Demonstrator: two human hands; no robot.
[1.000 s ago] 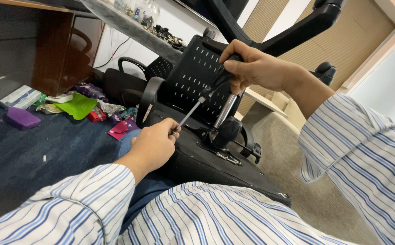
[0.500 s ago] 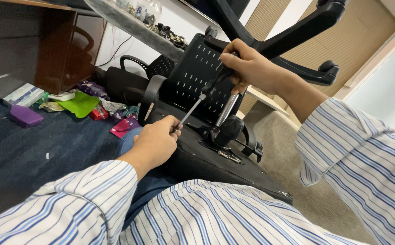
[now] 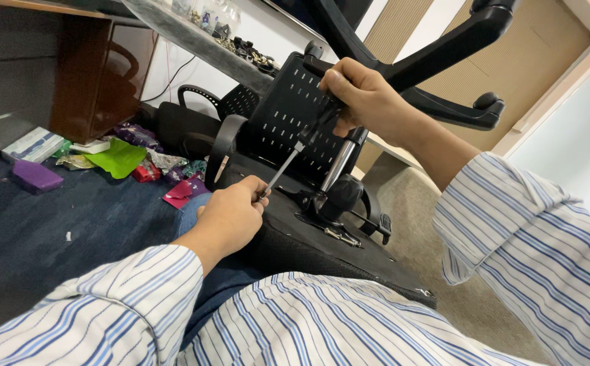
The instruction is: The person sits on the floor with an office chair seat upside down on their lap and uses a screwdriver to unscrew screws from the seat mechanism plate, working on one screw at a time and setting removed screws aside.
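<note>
An upturned black office chair lies across my lap, its seat underside [image 3: 322,251] facing up and its star base [image 3: 444,61] in the air. My right hand [image 3: 369,98] is closed around the handle of a screwdriver [image 3: 288,163] whose metal shaft slants down to the left. My left hand [image 3: 230,217] pinches the shaft's tip against the seat's underside, beside the chrome gas cylinder [image 3: 339,163] and its black mechanism [image 3: 332,203]. Behind the screwdriver stands the perforated black backrest [image 3: 281,115]. Both sleeves are blue-and-white striped.
A dark blue carpet [image 3: 71,224] spreads to the left, littered with a purple box [image 3: 34,176], a green sheet [image 3: 119,157], red and pink wrappers [image 3: 183,193] and a white box [image 3: 34,144]. A wooden cabinet [image 3: 98,81] and a cluttered shelf [image 3: 193,41] stand behind.
The view has shifted slightly; my right hand has stayed on the screwdriver handle and my left hand stays at its tip. The chair has not visibly moved.
</note>
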